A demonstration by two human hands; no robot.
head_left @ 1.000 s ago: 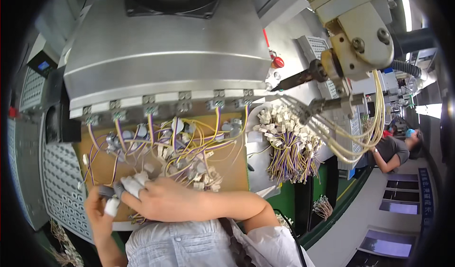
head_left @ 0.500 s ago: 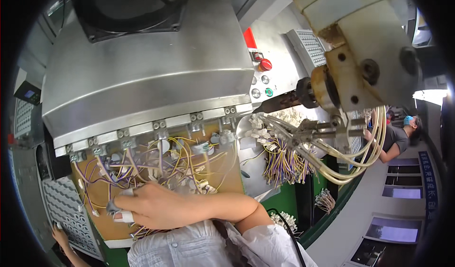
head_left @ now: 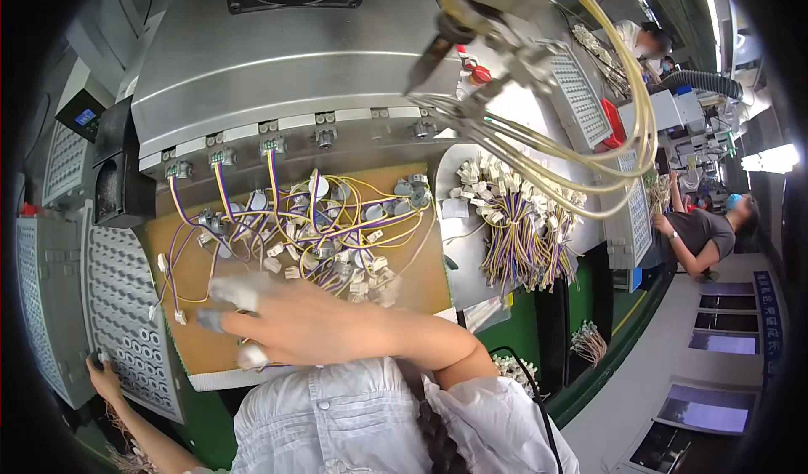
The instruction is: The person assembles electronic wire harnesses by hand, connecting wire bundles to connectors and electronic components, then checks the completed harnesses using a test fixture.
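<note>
Our right hand [head_left: 290, 318] splays over the board's [head_left: 198, 352] near edge. Our left hand [head_left: 104, 379] — we can't tell its grip — flanks the tray's [head_left: 122, 284] left edge.

Bright, even light overall; ceiling lamp [head_left: 771, 158] blown out at right; sheen along steel housing [head_left: 286, 71]; right hand [head_left: 282, 316] motion-blurred; straight edges bowed; corners black.

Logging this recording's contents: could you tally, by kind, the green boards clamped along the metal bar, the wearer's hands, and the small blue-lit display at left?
Green boards: 3
Wearer's hands (left hand, right hand): 2
Small blue-lit display: 1
Total: 6
</note>
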